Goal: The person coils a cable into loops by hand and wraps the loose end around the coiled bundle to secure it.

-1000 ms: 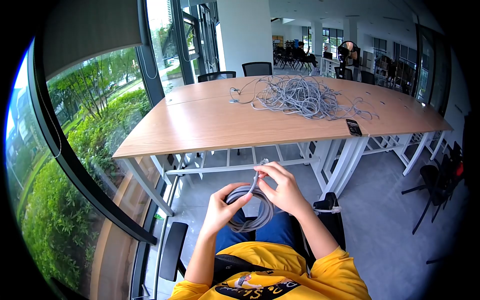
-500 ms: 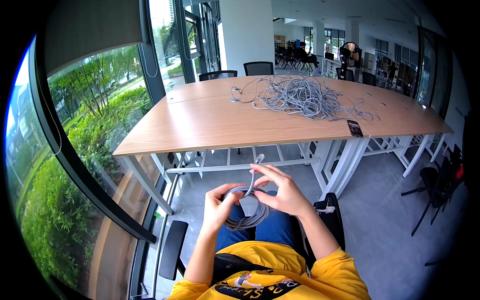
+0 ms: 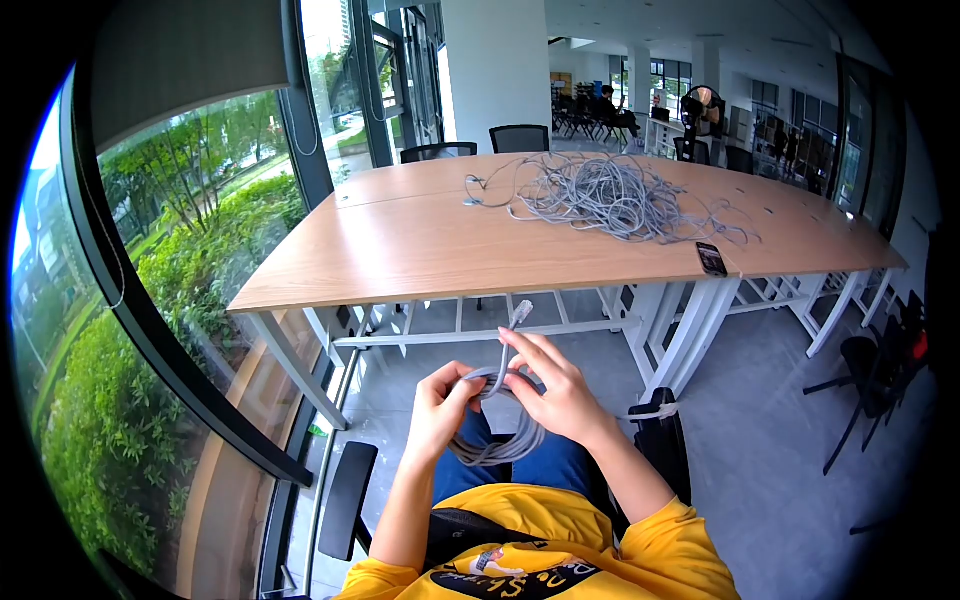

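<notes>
I sit facing a wooden table [image 3: 420,250] and hold a coiled grey cable [image 3: 500,440] over my lap. My left hand [image 3: 440,405] grips the coil's left side. My right hand [image 3: 555,390] holds the coil's right side, its fingers pinching the cable's free end, whose clear plug [image 3: 520,312] sticks up above the hands. On the far part of the table lies a large tangled heap of grey cables [image 3: 600,195].
A black phone [image 3: 710,258] lies near the table's front right edge. Black office chairs [image 3: 518,138] stand behind the table, another chair [image 3: 870,370] at the right. A glass window wall [image 3: 180,250] runs along the left. My chair's armrest [image 3: 345,500] is at lower left.
The plug end has risen a little and the right hand's fingers have shifted along the coil's top. Both hands stay on the coil.
</notes>
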A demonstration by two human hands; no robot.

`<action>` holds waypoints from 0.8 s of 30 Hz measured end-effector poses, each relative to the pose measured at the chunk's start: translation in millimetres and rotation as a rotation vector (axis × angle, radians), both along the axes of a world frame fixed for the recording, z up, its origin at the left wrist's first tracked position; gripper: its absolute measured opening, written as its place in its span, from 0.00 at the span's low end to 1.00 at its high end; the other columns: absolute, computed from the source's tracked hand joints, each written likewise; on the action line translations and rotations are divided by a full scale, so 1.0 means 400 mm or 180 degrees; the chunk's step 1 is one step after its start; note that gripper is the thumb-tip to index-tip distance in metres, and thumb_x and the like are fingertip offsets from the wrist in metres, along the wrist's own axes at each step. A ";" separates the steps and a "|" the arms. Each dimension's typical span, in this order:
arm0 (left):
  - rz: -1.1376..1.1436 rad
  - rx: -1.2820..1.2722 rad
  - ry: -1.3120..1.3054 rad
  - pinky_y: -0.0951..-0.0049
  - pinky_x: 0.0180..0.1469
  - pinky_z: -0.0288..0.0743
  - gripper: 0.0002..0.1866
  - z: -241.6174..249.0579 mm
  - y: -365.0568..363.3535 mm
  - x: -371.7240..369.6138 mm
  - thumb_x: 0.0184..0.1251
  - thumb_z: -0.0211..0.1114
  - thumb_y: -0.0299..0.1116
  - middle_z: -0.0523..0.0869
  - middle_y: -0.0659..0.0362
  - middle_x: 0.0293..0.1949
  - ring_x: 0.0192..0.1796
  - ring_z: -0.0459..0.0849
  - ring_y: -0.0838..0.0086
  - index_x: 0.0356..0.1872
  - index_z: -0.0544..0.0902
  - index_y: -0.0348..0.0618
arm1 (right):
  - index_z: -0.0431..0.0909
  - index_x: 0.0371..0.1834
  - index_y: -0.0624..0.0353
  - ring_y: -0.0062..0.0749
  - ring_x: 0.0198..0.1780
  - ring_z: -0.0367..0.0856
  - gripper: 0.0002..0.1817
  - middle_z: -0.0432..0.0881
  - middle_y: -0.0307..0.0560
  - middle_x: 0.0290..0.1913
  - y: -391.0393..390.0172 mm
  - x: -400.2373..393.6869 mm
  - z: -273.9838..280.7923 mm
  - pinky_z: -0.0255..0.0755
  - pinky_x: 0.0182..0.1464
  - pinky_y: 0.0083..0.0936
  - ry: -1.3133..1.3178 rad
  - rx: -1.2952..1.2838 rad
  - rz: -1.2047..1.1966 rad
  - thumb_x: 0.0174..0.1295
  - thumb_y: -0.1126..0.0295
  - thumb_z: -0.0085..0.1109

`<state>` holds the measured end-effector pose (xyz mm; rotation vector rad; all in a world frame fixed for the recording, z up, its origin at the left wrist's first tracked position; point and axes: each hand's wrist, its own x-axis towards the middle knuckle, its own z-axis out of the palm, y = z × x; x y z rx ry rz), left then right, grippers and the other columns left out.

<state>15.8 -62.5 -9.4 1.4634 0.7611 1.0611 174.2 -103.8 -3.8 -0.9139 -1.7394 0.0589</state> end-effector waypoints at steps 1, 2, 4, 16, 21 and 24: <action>-0.0009 -0.0114 -0.0073 0.87 0.18 0.55 0.07 -0.001 -0.001 -0.001 0.56 0.56 0.30 0.74 0.66 0.17 0.17 0.66 0.87 0.29 0.79 0.37 | 0.65 0.57 0.60 0.26 0.34 0.77 0.30 0.73 0.48 0.47 -0.001 -0.001 0.000 0.71 0.38 0.21 -0.0024 0.0011 -0.0009 0.47 0.83 0.58; -0.0007 -0.0119 -0.0073 0.87 0.18 0.55 0.07 0.000 -0.003 -0.003 0.56 0.56 0.30 0.74 0.66 0.17 0.17 0.66 0.87 0.29 0.79 0.37 | 0.64 0.57 0.61 0.27 0.35 0.77 0.30 0.73 0.48 0.47 -0.003 0.000 0.000 0.71 0.39 0.22 -0.0049 0.0019 -0.0020 0.47 0.83 0.58; -0.0009 -0.0239 -0.0092 0.86 0.21 0.58 0.07 0.003 -0.007 -0.003 0.57 0.55 0.29 0.75 0.65 0.18 0.19 0.67 0.87 0.28 0.78 0.37 | 0.66 0.55 0.61 0.30 0.36 0.76 0.28 0.74 0.48 0.46 -0.006 0.003 0.006 0.71 0.39 0.23 -0.0061 0.0038 -0.0017 0.46 0.82 0.58; 0.0170 0.0342 -0.0108 0.87 0.14 0.53 0.08 -0.004 -0.017 0.024 0.59 0.54 0.30 0.74 0.64 0.16 0.13 0.64 0.88 0.32 0.79 0.38 | 0.71 0.42 0.62 0.39 0.37 0.73 0.19 0.74 0.46 0.35 0.002 0.026 0.008 0.67 0.40 0.30 -0.1002 0.0949 -0.0944 0.45 0.73 0.62; 0.0651 0.0520 -0.0164 0.83 0.24 0.66 0.08 -0.033 0.001 0.033 0.58 0.56 0.27 0.79 0.62 0.23 0.23 0.72 0.85 0.33 0.79 0.33 | 0.70 0.41 0.64 0.40 0.36 0.73 0.19 0.73 0.48 0.35 0.003 0.007 -0.020 0.70 0.40 0.30 -0.0878 0.1047 -0.0375 0.42 0.78 0.61; 0.0858 0.0703 -0.0146 0.83 0.25 0.68 0.08 -0.034 -0.002 0.035 0.58 0.56 0.27 0.80 0.61 0.22 0.23 0.73 0.85 0.34 0.79 0.33 | 0.70 0.41 0.65 0.39 0.36 0.74 0.19 0.73 0.49 0.35 0.000 -0.003 -0.028 0.71 0.40 0.29 -0.0907 0.0977 -0.0181 0.43 0.80 0.60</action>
